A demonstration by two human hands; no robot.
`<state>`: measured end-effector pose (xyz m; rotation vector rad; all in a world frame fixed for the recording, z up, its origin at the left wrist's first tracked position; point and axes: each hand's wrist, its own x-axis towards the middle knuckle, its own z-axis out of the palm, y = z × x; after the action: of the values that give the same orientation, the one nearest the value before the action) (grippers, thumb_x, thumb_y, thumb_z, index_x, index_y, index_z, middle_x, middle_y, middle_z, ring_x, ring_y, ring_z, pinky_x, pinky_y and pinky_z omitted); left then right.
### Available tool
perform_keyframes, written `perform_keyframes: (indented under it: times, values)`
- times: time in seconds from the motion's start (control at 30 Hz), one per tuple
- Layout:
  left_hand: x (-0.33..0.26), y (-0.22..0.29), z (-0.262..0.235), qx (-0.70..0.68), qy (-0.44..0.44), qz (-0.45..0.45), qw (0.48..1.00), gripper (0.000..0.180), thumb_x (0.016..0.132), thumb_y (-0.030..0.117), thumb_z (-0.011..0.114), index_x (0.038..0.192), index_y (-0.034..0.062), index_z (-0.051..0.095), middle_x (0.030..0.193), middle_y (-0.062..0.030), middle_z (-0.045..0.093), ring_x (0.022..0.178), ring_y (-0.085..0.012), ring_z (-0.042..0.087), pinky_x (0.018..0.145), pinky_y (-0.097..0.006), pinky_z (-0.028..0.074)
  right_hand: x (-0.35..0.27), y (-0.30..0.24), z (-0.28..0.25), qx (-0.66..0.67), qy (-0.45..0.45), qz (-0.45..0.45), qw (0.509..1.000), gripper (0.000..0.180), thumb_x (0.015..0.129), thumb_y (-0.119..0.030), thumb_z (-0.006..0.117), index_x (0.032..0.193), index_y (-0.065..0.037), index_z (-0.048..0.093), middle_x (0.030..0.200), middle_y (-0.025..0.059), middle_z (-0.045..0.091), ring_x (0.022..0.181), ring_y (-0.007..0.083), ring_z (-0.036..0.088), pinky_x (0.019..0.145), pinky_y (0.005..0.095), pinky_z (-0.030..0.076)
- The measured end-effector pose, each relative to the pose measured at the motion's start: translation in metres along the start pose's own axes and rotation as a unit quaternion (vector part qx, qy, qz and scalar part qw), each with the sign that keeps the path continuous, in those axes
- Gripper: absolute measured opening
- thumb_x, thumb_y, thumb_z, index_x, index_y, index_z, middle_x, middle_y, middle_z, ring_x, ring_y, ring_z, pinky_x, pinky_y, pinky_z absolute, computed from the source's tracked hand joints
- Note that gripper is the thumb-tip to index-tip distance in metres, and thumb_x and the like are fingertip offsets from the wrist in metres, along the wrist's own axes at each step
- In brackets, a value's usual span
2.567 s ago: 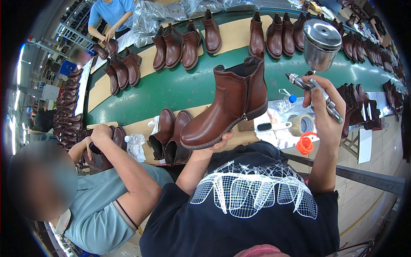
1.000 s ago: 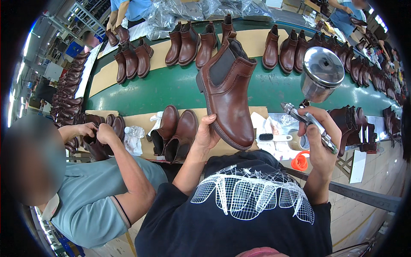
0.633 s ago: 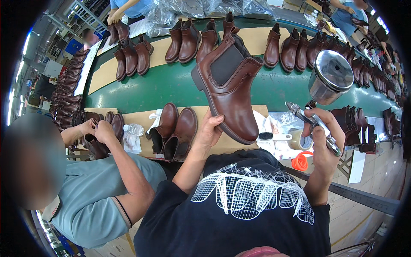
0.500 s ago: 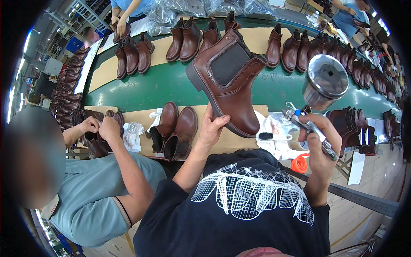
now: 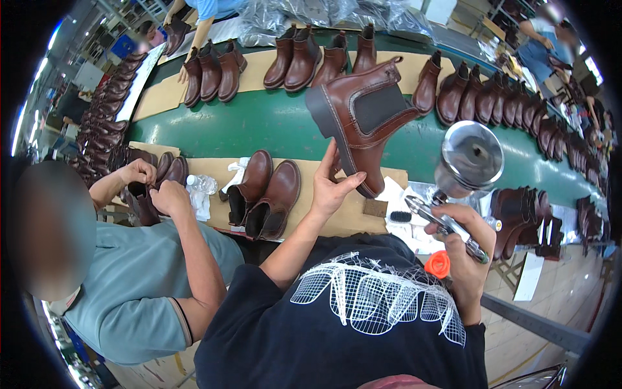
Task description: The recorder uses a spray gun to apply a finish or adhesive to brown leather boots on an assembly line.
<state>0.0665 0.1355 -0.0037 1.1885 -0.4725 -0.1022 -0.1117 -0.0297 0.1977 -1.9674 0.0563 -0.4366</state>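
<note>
A brown leather ankle boot (image 5: 368,146) with dark elastic side panels is held up by my left hand (image 5: 337,188). My thumb and fingers grip it near the toe and sole, and the boot tilts with its toe pointing down. In my right hand (image 5: 470,243) is a metal spray gun (image 5: 447,223), topped by a round silver cup (image 5: 472,159). The gun's front end points left toward the boot, apart from it. Below the boot's toe, a brush (image 5: 403,217) with dark bristles lies partly hidden behind the gun.
A pair of brown boots (image 5: 262,194) lies on brown paper to my left. More boots (image 5: 301,58) line the far side of the green table (image 5: 259,126). A co-worker (image 5: 149,285) sits at left, handling a boot. An orange coiled hose (image 5: 438,264) hangs below my right hand.
The boot has turned and tipped further, its toe now pointing more steeply down. My right hand has brought the spray gun left, closer to the boot. A far co-worker's arm now reaches toward the boots.
</note>
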Motion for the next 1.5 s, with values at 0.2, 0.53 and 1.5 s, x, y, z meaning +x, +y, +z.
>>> perform_keyframes:
  times: [0.2, 0.53, 1.5]
  values:
    - [0.005, -0.008, 0.006, -0.099, 0.057, -0.168, 0.979, 0.084, 0.085, 0.008, 0.077, 0.153, 0.0014, 0.029, 0.124, -0.0110, 0.061, 0.105, -0.0166, 0.063, 0.073, -0.028, 0.060, -0.010, 0.014, -0.026, 0.043, 0.092, 0.105, 0.989, 0.036, 0.091, -0.025, 0.061, 0.107, 0.007, 0.066, 0.089, 0.0112, 0.068, 0.083, 0.0163, 0.066, 0.077, 0.0293, 0.049]
    - [0.016, -0.001, 0.033, -0.023, 0.055, -0.061, 0.996, 0.091, 0.079, -0.006, 0.076, 0.153, 0.0005, 0.024, 0.134, -0.0226, 0.053, 0.110, -0.0193, 0.061, 0.082, -0.028, 0.059, 0.000, 0.033, -0.043, -0.032, 0.049, 0.139, 0.989, 0.041, 0.097, -0.030, 0.057, 0.117, 0.006, 0.062, 0.092, 0.0118, 0.070, 0.089, 0.0156, 0.064, 0.082, 0.0268, 0.047]
    - [-0.022, 0.015, 0.004, -0.125, 0.081, -0.312, 0.938, 0.063, 0.079, 0.014, 0.079, 0.130, 0.0006, 0.046, 0.112, -0.0098, 0.065, 0.098, -0.0209, 0.066, 0.085, -0.037, 0.057, -0.169, 0.335, -0.034, -0.093, 0.423, 0.178, 0.884, 0.043, 0.099, -0.016, 0.058, 0.139, -0.002, 0.052, 0.143, 0.0181, 0.049, 0.135, 0.0289, 0.042, 0.114, 0.0390, 0.028]
